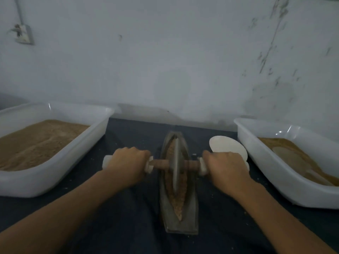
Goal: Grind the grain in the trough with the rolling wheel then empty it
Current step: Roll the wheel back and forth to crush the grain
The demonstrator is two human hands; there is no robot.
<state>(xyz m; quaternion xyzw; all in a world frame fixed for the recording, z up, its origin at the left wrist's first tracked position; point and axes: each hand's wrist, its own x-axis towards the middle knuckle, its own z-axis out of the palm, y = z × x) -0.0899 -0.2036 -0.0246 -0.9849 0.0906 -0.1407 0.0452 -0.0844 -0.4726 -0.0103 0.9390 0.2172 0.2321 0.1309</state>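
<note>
- Centre frame: left hand [128,163] and right hand [224,165] each grip an end of the axle [159,164].
- Wheel [175,164] stands in the trough [163,202], on the grain [178,208].
- Press evenly, keep the wheel upright, and roll the full length.

The trough [178,213] is dull grey-green, and the grain [178,204] lying in it is mottled tan and brown. The rolling wheel [176,162] is grey metal on a reddish-brown wooden axle [159,164] with white handle ends. Two translucent white tubs [60,158] [286,173] hold sandy brown meal. A pale cream disc [225,145], perhaps a lid, lies on the dark navy cloth [128,208]. The wall [165,61] is pale bluish-white, streaked with dark scuffs at the right.
</note>
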